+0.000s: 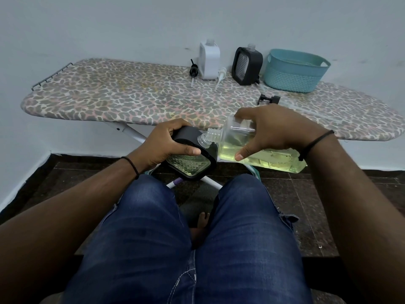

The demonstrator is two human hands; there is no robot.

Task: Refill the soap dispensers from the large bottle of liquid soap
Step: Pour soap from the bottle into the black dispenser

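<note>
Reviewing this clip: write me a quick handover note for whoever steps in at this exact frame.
Left hand grips the black dispenser over the lap, neck up.
Right hand grips the large soap bottle, tipped, its mouth meeting the dispenser's neck.
Done: this dispenser shows green soap inside; no stream is discernible.
Left: the white dispenser and second black dispenser stand uncapped on the ironing board, pumps beside them.

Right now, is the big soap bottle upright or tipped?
Tipped. The large bottle lies nearly sideways in the right hand, its open neck at the black dispenser.
</note>
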